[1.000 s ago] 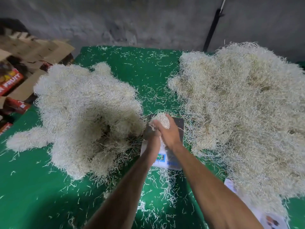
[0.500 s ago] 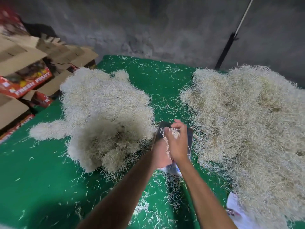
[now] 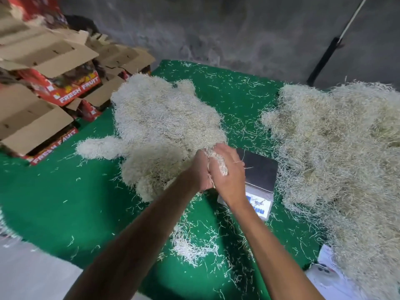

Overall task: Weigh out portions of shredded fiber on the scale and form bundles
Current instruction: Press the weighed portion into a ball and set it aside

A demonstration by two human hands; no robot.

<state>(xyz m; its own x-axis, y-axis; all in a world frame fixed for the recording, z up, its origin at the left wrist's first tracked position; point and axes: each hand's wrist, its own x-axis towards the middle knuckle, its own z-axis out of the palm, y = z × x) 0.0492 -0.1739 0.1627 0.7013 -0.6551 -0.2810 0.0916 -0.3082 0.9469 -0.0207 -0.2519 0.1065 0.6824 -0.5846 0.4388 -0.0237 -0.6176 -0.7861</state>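
The right hand point(image 3: 229, 169) and the left hand point(image 3: 200, 172) are pressed together, fingers curled around a small bundle of shredded fiber point(image 3: 218, 163) squeezed between them; pale cream strands poke out between the palms and over the right hand's thumb side. The hands hang just left of the scale point(image 3: 258, 169), above the near edge of the left pile point(image 3: 160, 126). The scale has a dark, bare weighing plate and a white front panel with blue keys, partly hidden behind the right wrist. The left pile is whiter and finer, a fluffy mound with rounded lobes. The right pile point(image 3: 337, 152) is larger, coarser and more straw-coloured, reaching to the picture's right edge. Both lie on the green tabletop point(image 3: 65, 202), which is strewn with loose strands, thickest in a patch below the forearms. Open cardboard boxes point(image 3: 49, 83) printed "FRESH FRUIT" stand stacked at the far left.
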